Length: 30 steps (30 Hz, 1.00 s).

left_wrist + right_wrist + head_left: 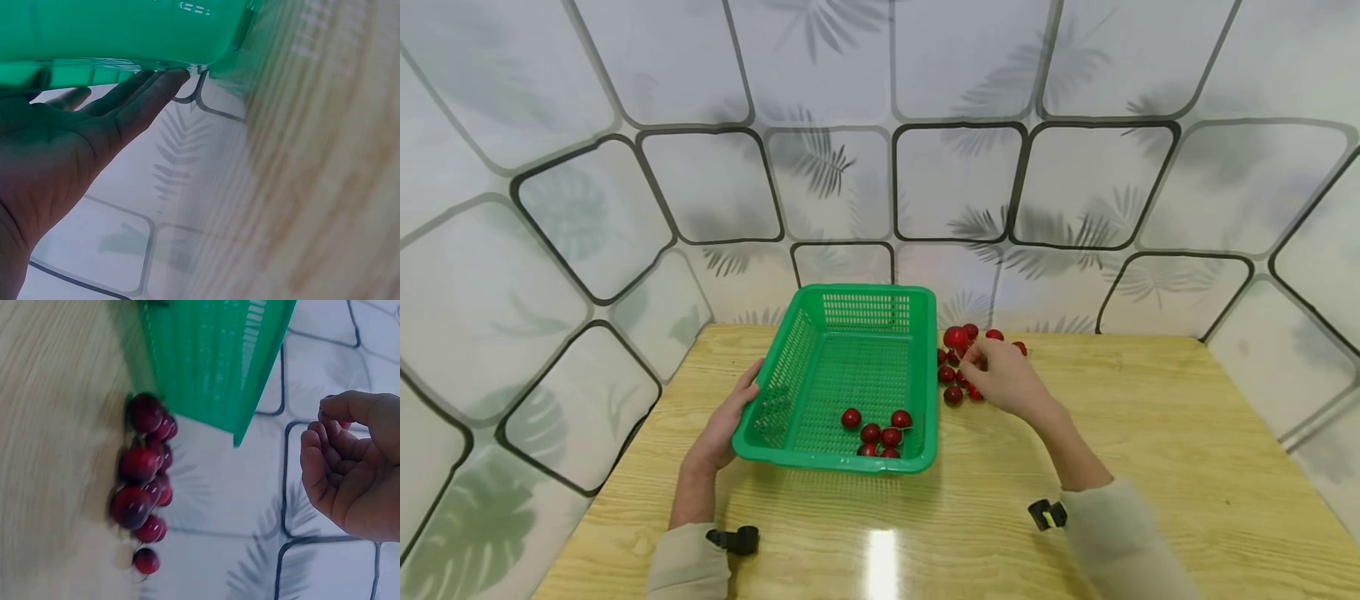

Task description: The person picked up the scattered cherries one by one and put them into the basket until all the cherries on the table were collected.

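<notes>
A green plastic basket (865, 461) has several red cherries (870, 432) in its near right part. At its left side, my left hand (722, 425) holds the rim, its long fingers (137, 106) lying along the outer wall in the left wrist view. Right of the basket, my right hand (1007, 379) is over a loose group of cherries (952, 395). Thumb and forefinger pinch together, and a cherry (957, 337) shows just beyond the fingertips. In the right wrist view the fingers (315, 472) are curled and mostly hide that cherry, with only a little red behind them.
The wooden table (1150, 450) stretches under everything. A patterned wall covering (955, 183) stands behind it and at both sides. More cherries (139, 464) lie beside the basket's corner in the right wrist view. Each sleeve carries a small black wrist device (741, 540).
</notes>
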{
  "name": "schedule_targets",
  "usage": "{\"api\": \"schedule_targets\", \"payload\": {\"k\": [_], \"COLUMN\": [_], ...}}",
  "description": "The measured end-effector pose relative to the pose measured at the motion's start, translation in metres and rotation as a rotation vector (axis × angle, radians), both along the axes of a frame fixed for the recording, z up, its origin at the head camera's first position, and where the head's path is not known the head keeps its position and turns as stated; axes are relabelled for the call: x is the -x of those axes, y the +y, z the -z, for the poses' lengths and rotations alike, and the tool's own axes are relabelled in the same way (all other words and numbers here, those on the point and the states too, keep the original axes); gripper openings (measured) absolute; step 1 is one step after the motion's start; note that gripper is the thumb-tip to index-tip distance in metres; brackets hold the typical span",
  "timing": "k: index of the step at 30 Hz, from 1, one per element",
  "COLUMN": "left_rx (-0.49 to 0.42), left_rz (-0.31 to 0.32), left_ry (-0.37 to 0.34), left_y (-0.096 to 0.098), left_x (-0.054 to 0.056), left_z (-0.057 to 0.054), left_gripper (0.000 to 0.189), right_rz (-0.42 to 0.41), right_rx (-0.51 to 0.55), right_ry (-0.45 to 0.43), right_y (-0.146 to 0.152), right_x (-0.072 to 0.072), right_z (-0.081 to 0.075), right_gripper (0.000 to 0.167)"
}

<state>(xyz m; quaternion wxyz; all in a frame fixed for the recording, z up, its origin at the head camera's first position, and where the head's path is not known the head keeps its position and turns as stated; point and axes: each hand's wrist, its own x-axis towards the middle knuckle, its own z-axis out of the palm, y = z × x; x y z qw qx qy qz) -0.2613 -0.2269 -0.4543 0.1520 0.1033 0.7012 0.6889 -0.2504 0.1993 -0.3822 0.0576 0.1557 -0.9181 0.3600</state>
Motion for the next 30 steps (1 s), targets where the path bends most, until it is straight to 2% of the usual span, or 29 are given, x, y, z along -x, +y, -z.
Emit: {"api": "schedule_targets", "payload": {"k": [5, 12, 18, 22, 25, 30], "left_rx": [0.007, 0.014, 0.000, 0.004, 0.011, 0.017], "left_rz": [-0.009, -0.014, -0.015, -0.016, -0.021, -0.032], "left_ry": [0.002, -0.008, -0.019, -0.025, -0.027, -0.021], "left_y": [-0.001, -0.001, 0.000, -0.001, -0.001, -0.001], "left_x": [0.000, 0.001, 0.001, 0.001, 0.000, -0.001], "left_z": [-0.001, 0.001, 0.000, 0.001, 0.002, 0.002], "left_gripper": [0.063, 0.063, 0.062, 0.061, 0.062, 0.061], "right_rz": [-0.069, -0.090, -0.091, -0.096, -0.090, -0.108], "right_rx": [-0.014, -0.200, -0.396, -0.555, -0.652, -0.750], "right_ry": [0.013, 0.052, 0.146, 0.229, 0.247, 0.238], "right_y": [-0.029, -0.064, -0.088, -0.099, -0.107, -0.116], "right_x": [-0.002, 0.000, 0.008, 0.013, 0.015, 0.017], "right_z": [-0.009, -0.009, 0.005, 0.017, 0.024, 0.031], "right_gripper": [0.012, 0.015, 0.025, 0.019, 0.011, 0.013]}}
